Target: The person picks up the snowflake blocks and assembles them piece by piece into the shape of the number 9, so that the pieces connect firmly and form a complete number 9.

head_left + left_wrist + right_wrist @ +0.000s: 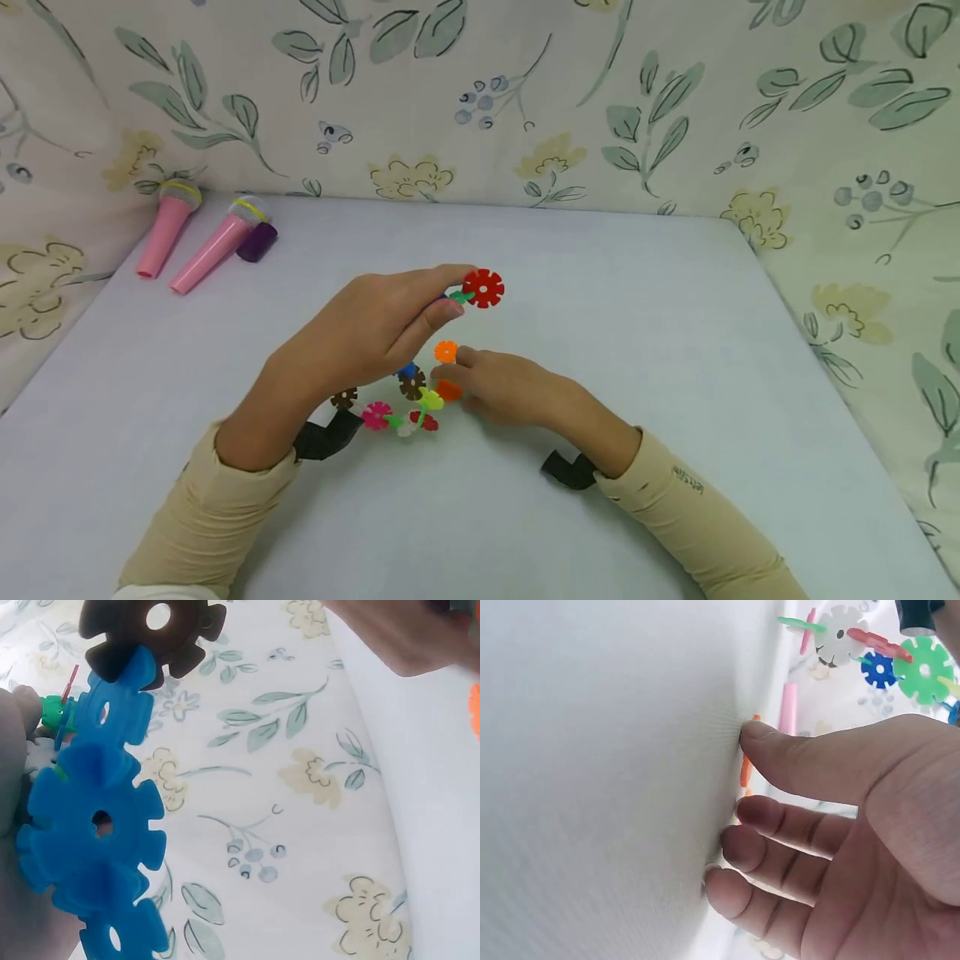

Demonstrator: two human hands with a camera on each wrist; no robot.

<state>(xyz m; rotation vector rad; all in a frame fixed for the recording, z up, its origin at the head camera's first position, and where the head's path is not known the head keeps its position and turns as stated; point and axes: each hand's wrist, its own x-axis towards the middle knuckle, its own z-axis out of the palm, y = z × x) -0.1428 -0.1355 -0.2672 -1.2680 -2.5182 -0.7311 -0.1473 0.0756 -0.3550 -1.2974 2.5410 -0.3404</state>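
My left hand (pixel 367 317) is raised over the table and pinches a chain of slotted plastic discs between thumb and fingers. A red disc (pixel 483 288) sticks out past its fingertips. Lower discs of the chain hang beneath the palm, among them a pink disc (pixel 377 415) and a brown disc (pixel 412 383); blue discs (pixel 97 817) show large in the left wrist view. My right hand (pixel 513 387) rests with its fingertips on the tabletop, around two loose discs, an orange disc (pixel 446 352) and a darker orange disc (pixel 449 390). Its thumb and fingers stand apart.
Two pink toy microphones (pixel 213 250) lie at the back left of the white table (pixel 675 333), with a small purple cylinder (pixel 257 242) beside one. Floral cloth (pixel 525 100) rises behind the table and along its sides. Black straps (pixel 570 470) hang at both wrists.
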